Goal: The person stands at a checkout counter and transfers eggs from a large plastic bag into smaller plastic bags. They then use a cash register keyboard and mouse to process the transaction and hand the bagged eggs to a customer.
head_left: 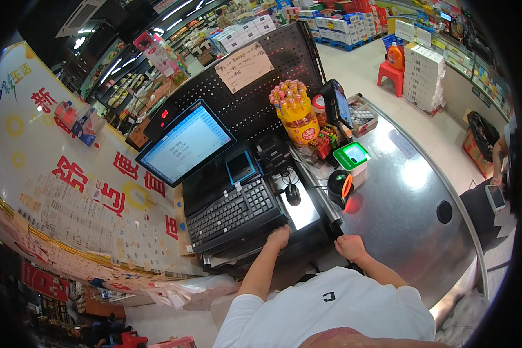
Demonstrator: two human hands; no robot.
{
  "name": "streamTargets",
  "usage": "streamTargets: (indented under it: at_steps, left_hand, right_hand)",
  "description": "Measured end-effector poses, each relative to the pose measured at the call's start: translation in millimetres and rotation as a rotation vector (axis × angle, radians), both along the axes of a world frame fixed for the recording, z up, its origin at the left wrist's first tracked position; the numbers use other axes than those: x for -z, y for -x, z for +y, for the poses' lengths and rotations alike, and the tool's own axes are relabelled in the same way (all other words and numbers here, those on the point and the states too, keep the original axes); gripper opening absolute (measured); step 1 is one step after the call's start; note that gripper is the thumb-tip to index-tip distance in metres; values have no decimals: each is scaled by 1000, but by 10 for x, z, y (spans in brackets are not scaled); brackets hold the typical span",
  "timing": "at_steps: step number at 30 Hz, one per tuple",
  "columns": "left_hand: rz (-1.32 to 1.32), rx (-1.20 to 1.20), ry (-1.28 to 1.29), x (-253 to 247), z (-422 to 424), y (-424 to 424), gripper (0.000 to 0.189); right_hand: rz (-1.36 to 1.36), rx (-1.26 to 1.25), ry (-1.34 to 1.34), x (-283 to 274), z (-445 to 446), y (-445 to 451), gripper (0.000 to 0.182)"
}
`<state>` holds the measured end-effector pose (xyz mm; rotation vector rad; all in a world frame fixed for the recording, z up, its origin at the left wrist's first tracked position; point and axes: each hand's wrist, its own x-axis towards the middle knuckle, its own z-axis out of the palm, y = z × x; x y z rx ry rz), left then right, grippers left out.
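My left hand (pixel 279 237) rests with bent fingers at the front right corner of the black keyboard (pixel 232 213), by the counter's edge. At the near edge of the metal counter (pixel 400 226) is my right hand (pixel 349 247), its fingers curled; what lies under them is hidden. Beyond the keyboard stand a lit monitor (pixel 187 141) and a small dark device with a blue rim (pixel 240 168). A black mouse (pixel 292 194) lies to the keyboard's right. Farther right are a barcode scanner (pixel 340 186) and a green-framed code reader (pixel 351 155).
A yellow jar of lollipops (pixel 296 117), a tablet-like screen (pixel 340 104) and an open box (pixel 363 115) stand at the counter's back. Behind them rises a black perforated panel (pixel 209 82). At the right edge, another person's hand (pixel 496 179) is near a phone (pixel 495 197).
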<state>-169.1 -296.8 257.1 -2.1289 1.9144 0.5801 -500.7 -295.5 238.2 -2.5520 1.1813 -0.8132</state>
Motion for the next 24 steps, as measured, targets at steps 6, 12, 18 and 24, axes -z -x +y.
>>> streamTargets:
  at_steps: [6,12,18,24]
  left_hand:
    - [39,-51,-16,119,-8,-71,25]
    - [15,13,-69,-131,-67,85,29]
    - [-1,42,-8,-50,-24,29,26]
    - [26,36,64,7,-53,57,25]
  right_hand:
    - [-13,-9,-2,14,-2,-13,25]
    - [-14,15,-2,15,-18,32,25]
    - [-20,8,-10,-22,-6,0,24]
    - [-16,22,-53,-22,-2,-23,23]
